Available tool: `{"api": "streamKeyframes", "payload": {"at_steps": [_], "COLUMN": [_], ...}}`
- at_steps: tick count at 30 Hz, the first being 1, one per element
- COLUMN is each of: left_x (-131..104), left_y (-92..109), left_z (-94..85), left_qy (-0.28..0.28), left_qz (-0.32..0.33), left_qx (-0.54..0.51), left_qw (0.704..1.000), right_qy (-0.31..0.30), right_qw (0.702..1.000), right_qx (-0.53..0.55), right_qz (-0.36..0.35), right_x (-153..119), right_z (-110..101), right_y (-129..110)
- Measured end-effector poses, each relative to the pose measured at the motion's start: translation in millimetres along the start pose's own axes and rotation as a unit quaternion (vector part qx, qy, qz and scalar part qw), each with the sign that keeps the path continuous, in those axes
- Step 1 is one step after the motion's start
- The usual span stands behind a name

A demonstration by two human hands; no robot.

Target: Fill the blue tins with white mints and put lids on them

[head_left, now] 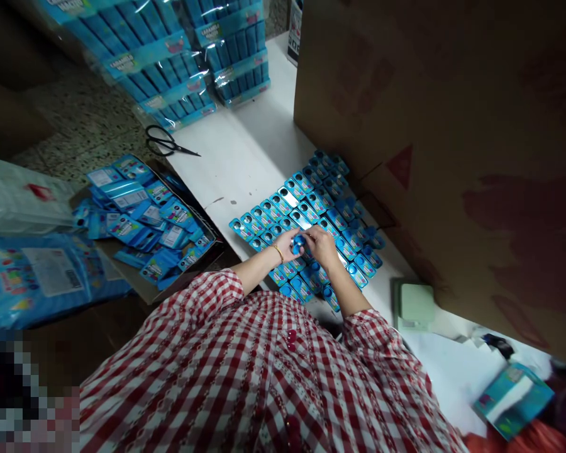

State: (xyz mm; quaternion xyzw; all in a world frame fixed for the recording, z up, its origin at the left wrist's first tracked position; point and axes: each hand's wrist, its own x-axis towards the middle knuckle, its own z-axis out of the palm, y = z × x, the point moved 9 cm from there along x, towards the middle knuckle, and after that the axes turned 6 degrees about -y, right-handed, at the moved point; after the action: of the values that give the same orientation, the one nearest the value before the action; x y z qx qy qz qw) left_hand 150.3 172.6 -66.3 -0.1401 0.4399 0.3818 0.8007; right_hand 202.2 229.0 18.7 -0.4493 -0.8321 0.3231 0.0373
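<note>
My left hand (286, 246), with a bracelet on its wrist, is closed around a small blue rounded piece (299, 244) whose kind I cannot make out. From the other side, the pinched fingers of my right hand (324, 248) meet the same piece. Beneath and around both hands lie rows of small blue rectangular packs (263, 217), each printed with a colourful label. Packs in the far-left rows show a dark round spot at one end. Nearer and to the right, several carry a blue round piece (352, 268) there instead. My hands cover part of the rows.
A large cardboard box (429, 157) walls off the right side of the white table (226, 157). Black scissors (170, 146) lie at its left edge. An open carton (202, 251) of blue packets stands left; wrapped display boxes (160, 63) are stacked behind. A pale green box (417, 303) sits right.
</note>
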Motion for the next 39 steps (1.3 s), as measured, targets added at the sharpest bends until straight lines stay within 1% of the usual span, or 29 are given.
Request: {"api": "streamKeyframes", "payload": {"at_steps": [3, 5, 6, 8, 10, 12, 15, 18, 20, 23, 25, 27, 29, 30, 32, 34, 37, 39], "left_x": [2, 3, 2, 2, 2, 2, 4, 5, 6, 7, 8, 8, 7, 6, 2, -2, -6, -8], "left_y": [-1, -2, -2, -3, -4, -5, -4, -5, -7, -6, -5, -4, -3, -1, 4, 8, 10, 11], "left_z": [1.9, 3.0, 3.5, 5.4, 8.4, 10.6, 10.4, 12.3, 13.5, 13.0, 13.2, 11.9, 9.7, 8.6, 6.5, 4.1, 1.9, 0.9], "left_qy": [-0.002, -0.001, 0.000, -0.009, -0.028, -0.044, -0.043, -0.050, -0.055, -0.049, -0.048, -0.043, -0.038, -0.036, -0.033, -0.026, -0.022, -0.021], "left_qz": [0.004, 0.010, 0.012, 0.011, 0.003, -0.006, 0.001, 0.005, 0.011, 0.044, 0.060, 0.054, 0.041, 0.038, 0.043, 0.052, 0.055, 0.056], "left_qx": [0.020, 0.035, 0.040, 0.043, 0.046, 0.052, 0.061, 0.076, 0.082, 0.089, 0.098, 0.103, 0.098, 0.096, 0.095, 0.097, 0.102, 0.104], "left_qw": [1.000, 0.999, 0.999, 0.999, 0.999, 0.998, 0.997, 0.996, 0.995, 0.994, 0.992, 0.992, 0.994, 0.994, 0.994, 0.994, 0.993, 0.993], "right_qy": [-0.058, -0.085, -0.087, -0.063, -0.017, 0.016, 0.047, 0.080, 0.073, 0.046, 0.065, 0.110, 0.143, 0.149, 0.135, 0.091, -0.001, -0.063], "right_qw": [0.996, 0.991, 0.989, 0.992, 0.998, 1.000, 0.998, 0.995, 0.995, 0.997, 0.995, 0.987, 0.976, 0.971, 0.965, 0.966, 0.955, 0.940], "right_qx": [-0.058, -0.107, -0.120, -0.111, -0.065, -0.014, 0.038, 0.062, 0.063, 0.062, 0.077, 0.110, 0.135, 0.134, 0.094, 0.017, -0.088, -0.123], "right_qz": [-0.028, -0.017, -0.006, 0.011, 0.018, 0.016, 0.016, 0.023, 0.013, 0.004, 0.013, 0.038, 0.095, 0.133, 0.203, 0.241, 0.282, 0.312], "right_x": [2, 3, 4, 3, 1, -3, -8, -13, -14, -16, -18, -20, -19, -17, -8, 8, 34, 46], "right_z": [7, 10, 10, 5, -2, -7, -12, -18, -16, -7, -8, -15, -22, -26, -32, -36, -35, -31], "right_y": [-10, -13, -12, -9, -4, 3, 13, 20, 18, 10, 9, 20, 43, 57, 82, 95, 102, 105]}}
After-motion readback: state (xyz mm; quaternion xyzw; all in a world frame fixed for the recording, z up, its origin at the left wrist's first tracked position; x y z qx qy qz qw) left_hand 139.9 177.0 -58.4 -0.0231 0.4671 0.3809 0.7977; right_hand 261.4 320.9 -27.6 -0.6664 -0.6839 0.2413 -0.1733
